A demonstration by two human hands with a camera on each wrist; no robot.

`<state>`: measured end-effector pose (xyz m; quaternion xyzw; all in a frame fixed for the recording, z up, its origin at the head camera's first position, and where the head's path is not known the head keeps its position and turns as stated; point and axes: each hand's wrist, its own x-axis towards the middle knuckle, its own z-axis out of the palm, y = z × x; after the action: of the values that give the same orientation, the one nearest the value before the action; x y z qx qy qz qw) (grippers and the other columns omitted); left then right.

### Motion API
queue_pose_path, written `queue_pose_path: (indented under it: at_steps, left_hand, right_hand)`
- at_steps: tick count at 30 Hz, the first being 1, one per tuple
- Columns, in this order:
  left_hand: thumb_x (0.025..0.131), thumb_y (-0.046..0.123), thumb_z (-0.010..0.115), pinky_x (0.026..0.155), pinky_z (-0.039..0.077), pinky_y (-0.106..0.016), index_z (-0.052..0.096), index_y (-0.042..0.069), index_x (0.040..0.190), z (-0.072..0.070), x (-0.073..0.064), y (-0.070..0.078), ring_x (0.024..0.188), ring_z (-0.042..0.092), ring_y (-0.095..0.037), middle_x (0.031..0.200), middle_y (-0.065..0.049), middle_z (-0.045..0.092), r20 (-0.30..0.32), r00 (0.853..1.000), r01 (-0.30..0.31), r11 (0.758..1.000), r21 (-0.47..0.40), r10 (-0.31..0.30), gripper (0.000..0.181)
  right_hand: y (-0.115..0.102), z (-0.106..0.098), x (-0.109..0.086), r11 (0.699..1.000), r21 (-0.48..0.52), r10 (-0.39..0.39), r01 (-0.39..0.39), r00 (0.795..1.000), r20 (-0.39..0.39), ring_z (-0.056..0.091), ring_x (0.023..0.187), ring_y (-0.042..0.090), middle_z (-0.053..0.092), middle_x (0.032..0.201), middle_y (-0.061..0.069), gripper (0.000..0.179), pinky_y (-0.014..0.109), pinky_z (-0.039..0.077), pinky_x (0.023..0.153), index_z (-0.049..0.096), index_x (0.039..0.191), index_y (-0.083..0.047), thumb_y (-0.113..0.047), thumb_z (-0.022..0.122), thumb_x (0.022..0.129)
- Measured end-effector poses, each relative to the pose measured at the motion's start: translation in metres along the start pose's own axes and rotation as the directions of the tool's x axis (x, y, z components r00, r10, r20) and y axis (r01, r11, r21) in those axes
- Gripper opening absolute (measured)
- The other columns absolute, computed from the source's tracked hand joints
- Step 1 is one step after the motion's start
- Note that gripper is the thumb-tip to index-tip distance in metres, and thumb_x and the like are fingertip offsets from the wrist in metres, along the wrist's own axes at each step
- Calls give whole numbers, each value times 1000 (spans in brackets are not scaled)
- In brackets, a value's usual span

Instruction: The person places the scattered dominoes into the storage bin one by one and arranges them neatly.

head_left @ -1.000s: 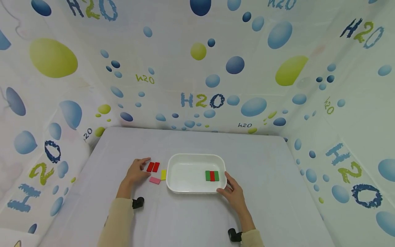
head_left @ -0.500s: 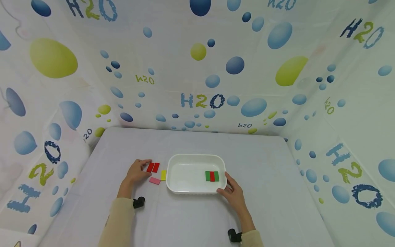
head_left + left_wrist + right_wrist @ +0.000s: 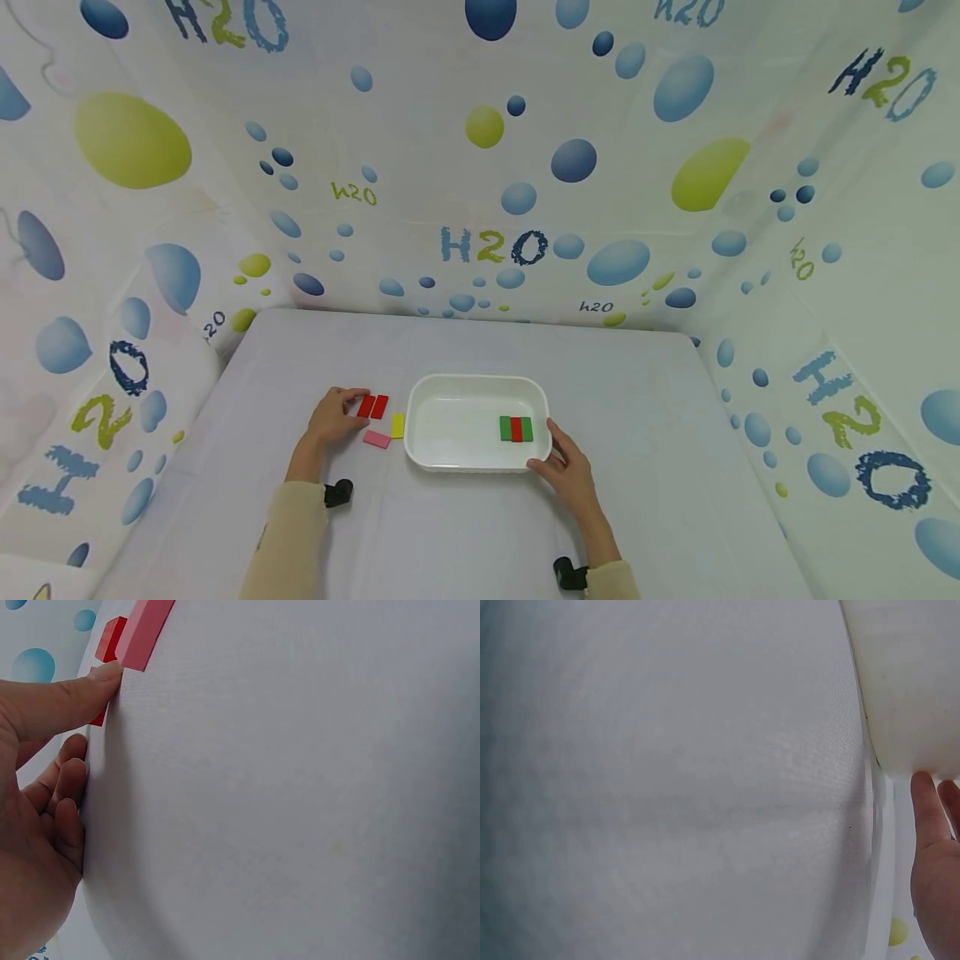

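Observation:
At the left, my left hand (image 3: 333, 417) spans a red rectangular block (image 3: 365, 406), pinching it between the thumb at its near end and a finger at its far end. A second red block (image 3: 379, 407) lies close on its right. The left wrist view has the thumb beside a pink block (image 3: 146, 634), the red blocks partly behind it. My right hand (image 3: 566, 467) holds the near right corner of a white tray (image 3: 450, 464), thumb on the front, fingers on the right side. Inside the tray, a red block (image 3: 517, 429) sits between two green blocks (image 3: 506, 428).
A yellow block (image 3: 397, 426) lies against the tray's left side, with the pink block just left of it. White cloth (image 3: 465, 533) covers the table. A patterned curtain (image 3: 420, 167) rises behind the table and along both sides.
The left hand's upper finger has come down onto the far end of the left red block. The right hand and the tray have stayed in place.

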<state>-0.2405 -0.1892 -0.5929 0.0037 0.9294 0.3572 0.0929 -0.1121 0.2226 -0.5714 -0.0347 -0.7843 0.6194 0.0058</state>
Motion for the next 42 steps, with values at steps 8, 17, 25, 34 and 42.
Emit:
queue_pose_path:
  at_steps: [8, 17, 25, 34, 42]
  left_hand:
    - [82, 11, 73, 76, 45, -37, 61, 6, 127, 1, -2, -2, 96, 49, -30, 109, -19, 52, -25, 999, -24, 1000, 6, 24, 47]
    - [85, 12, 73, 94, 47, -51, 61, 1, 126, 0, -10, -3, 106, 51, -36, 117, -23, 53, -40, 998, -48, 998, -34, 47, 44]
    - [87, 13, 70, 94, 45, -47, 55, -1, 133, -4, -15, -5, 106, 52, -34, 119, -22, 57, -56, 998, -2, 989, -147, -6, 50]
    - [87, 10, 71, 88, 50, -35, 51, -4, 136, -2, -17, -10, 103, 57, -33, 120, -24, 58, -108, 994, 5, 977, -214, -29, 54]
    - [86, 9, 72, 77, 44, -16, 53, -3, 136, 0, -23, -10, 103, 57, -31, 119, -23, 59, -138, 989, 18, 970, -244, -53, 55]
  right_hand:
    - [-3, 0, -1, 1000, -5, -7, 7, 1000, -2, 41, 138, 39, 37, 154, 19, 81, 31, 44, 102, 39, 149, -5, -7, 79, 78]
    - [21, 1, 5, 998, 6, -65, 66, 998, -21, 43, 137, 37, 40, 152, 15, 82, 29, 45, 101, 42, 148, -10, -11, 82, 76]
    - [17, 1, 3, 997, -11, -75, 74, 997, -32, 45, 135, 39, 41, 151, 18, 81, 30, 47, 99, 42, 148, -9, -10, 81, 77]
    - [-11, 0, -5, 997, -18, -73, 73, 997, -8, 43, 133, 46, 39, 150, 26, 79, 40, 45, 100, 40, 146, 3, -4, 79, 78]
    - [11, 1, 2, 996, -32, -85, 84, 996, -30, 45, 134, 40, 41, 151, 20, 80, 34, 46, 100, 41, 147, -5, -9, 80, 78]
